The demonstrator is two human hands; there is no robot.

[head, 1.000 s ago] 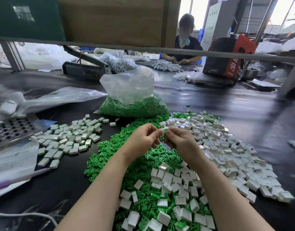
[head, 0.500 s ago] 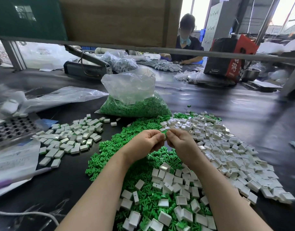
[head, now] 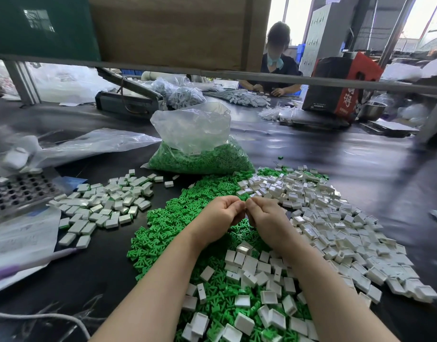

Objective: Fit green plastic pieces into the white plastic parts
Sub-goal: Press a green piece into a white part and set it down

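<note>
Your fingertips meet at the centre of the view: your left hand (head: 218,215) and your right hand (head: 265,218) are both curled, thumbs and forefingers pressed together at the tips. Whatever they pinch is hidden between them, so I cannot tell what piece each holds. Directly beneath your hands lies the heap of green pieces (head: 173,218), running from 12 o'clock down to 6 o'clock. The loose white parts (head: 336,218) spread from 1 to 4 o'clock, with more scattered over the green at 6 o'clock. At 9 o'clock sits a separate pile of white blocks (head: 106,206) showing green edges. A plastic bag (head: 197,146) of green pieces stands at 12 o'clock on the black table (head: 336,156).
</note>
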